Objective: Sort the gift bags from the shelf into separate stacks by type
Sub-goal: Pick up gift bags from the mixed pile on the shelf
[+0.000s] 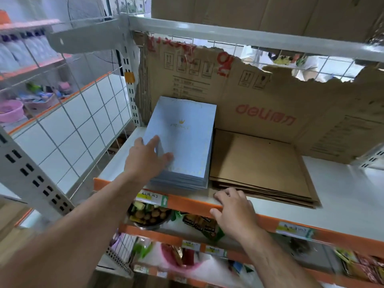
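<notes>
Where the gift bags lie: two flat stacks sit side by side on the white shelf board [342, 194]. The pale blue gift bags [182, 142], printed with a small gold crown, are on the left. The brown kraft paper bags [259, 165] are just beside them on the right.
Left hand [145, 161]: it lies flat on the near left corner of the blue stack, fingers straight and spread wide, thumb across the top bag. It grips nothing.
Right hand [234, 206]: it rests on the orange front rail [187, 202] just in front of the brown stack. The fingers are loosely bent, their tips on the shelf lip, and they hold nothing.
Step in hand: probably squaring the blue stack, with both types already apart.
Doing it well: press down evenly and nudge from the side so the slippery top bags do not fan out. The right hand could brace the opposite edge.
Edges: the blue stack's near end sits close to the front rail, so a pull towards the body could spill bags. A torn cardboard sheet [259, 104] stands behind both stacks, and a wire grid panel [83, 121] closes off the left.
Open room: bare board lies to the right of the brown stack. A metal beam [228, 36] overhead limits lifting height.
</notes>
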Demonstrator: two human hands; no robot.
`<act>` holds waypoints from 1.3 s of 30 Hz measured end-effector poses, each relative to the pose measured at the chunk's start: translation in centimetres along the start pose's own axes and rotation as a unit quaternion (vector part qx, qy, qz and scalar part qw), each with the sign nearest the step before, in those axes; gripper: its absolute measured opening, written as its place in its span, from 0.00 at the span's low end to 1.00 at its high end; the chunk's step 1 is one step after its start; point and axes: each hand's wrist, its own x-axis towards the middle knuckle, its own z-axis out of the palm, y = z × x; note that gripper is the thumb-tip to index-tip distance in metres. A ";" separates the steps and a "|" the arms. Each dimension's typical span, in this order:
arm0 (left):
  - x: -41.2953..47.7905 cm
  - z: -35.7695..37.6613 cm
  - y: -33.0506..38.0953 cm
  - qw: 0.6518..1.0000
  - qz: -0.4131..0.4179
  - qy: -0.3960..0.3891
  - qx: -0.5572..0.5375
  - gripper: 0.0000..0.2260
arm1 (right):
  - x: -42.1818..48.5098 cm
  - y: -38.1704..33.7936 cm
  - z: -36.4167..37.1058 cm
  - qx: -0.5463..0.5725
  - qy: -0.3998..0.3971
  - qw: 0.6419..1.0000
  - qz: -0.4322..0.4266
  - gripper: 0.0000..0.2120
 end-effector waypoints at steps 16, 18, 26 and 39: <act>-4.6 0.7 0.9 0.974 0.162 0.139 0.075 0.32 | -2.3 -2.1 -0.5 0.005 -0.001 0.999 0.036 0.25; -6.9 1.2 0.8 0.964 0.224 0.122 0.068 0.30 | -4.4 -2.9 -0.1 0.027 0.042 0.997 0.054 0.25; -16.9 4.9 -4.8 0.938 0.341 -0.037 0.051 0.22 | -17.9 -5.9 3.8 0.134 0.103 0.973 0.154 0.23; -29.3 9.1 -3.4 0.872 0.407 -0.259 0.086 0.28 | -37.5 -4.4 9.1 0.184 0.125 0.897 0.383 0.19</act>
